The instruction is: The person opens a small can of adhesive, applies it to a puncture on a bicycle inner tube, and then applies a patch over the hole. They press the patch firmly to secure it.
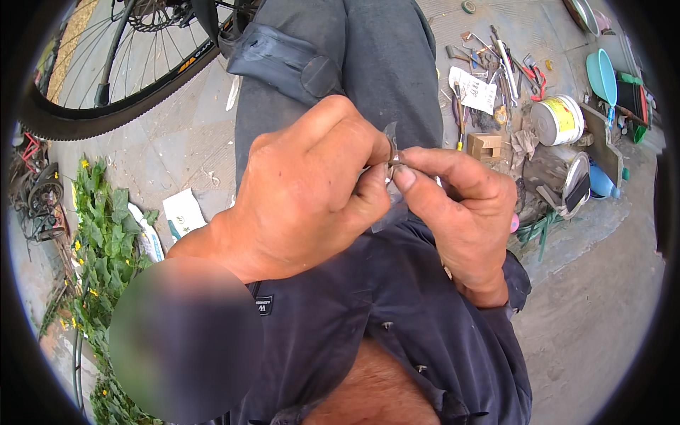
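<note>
My left hand [304, 188] and my right hand [460, 202] meet above my lap, fingertips almost touching. Both pinch a small, thin, greyish film-like piece [391, 134]. Its upper end sticks up between the fingers; the rest is mostly hidden by them, so its exact kind does not show. Beyond the left hand, a flat black rubber inner tube [273, 60] lies across my knee, with a darker rounded area near its right end.
A bicycle wheel [117, 127] stands at the upper left, above leafy plants [106, 234]. Loose tools surround a white paper [473, 91] at the upper right. Nearby are a small cardboard box [485, 146], a white bucket [557, 120] and a turquoise basin [602, 76].
</note>
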A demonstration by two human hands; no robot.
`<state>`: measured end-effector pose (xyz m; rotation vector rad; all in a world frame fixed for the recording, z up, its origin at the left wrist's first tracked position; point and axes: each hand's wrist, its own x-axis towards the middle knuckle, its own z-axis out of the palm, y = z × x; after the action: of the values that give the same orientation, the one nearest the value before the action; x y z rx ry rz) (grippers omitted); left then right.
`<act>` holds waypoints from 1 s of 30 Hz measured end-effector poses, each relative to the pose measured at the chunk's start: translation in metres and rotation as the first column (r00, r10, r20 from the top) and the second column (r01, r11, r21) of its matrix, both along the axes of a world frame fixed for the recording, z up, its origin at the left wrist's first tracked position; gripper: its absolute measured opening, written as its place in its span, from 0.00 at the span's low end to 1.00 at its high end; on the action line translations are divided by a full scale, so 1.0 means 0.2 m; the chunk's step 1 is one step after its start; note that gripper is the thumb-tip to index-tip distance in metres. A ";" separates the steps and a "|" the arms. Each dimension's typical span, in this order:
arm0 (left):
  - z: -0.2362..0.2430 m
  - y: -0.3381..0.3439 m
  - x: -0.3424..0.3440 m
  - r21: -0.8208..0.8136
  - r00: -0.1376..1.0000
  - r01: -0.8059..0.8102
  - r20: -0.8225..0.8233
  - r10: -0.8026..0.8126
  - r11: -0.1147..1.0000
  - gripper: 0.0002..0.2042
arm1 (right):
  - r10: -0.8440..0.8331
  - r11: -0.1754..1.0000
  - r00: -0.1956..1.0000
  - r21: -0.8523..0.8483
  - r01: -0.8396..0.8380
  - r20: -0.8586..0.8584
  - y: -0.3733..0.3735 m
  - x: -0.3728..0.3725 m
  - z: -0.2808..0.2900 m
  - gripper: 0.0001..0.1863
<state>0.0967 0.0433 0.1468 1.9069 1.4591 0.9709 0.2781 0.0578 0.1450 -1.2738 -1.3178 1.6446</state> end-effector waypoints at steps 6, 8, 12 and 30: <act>0.01 0.01 -0.03 -0.171 0.992 0.033 0.124 -0.012 0.985 0.07 | -0.006 0.991 0.999 -0.135 0.000 -0.040 0.01 0.00 0.02 0.08; 0.01 0.02 -0.04 -0.221 0.987 0.053 0.162 -0.017 0.974 0.07 | 0.011 0.993 0.999 -0.120 -0.014 -0.031 0.01 0.01 0.01 0.08; 0.02 0.03 -0.05 -0.328 0.970 0.082 0.243 0.000 0.941 0.05 | -0.003 0.970 0.995 -0.241 -0.022 -0.102 0.02 0.01 -0.02 0.09; 0.03 0.04 -0.06 -0.388 0.971 0.044 0.235 0.053 0.921 0.02 | -0.024 0.983 0.998 -0.185 0.012 -0.064 0.04 -0.02 -0.01 0.09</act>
<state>0.0845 0.0513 0.1537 1.4444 1.3904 0.8070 0.2737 0.0652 0.1438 -1.3217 -1.1322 1.8149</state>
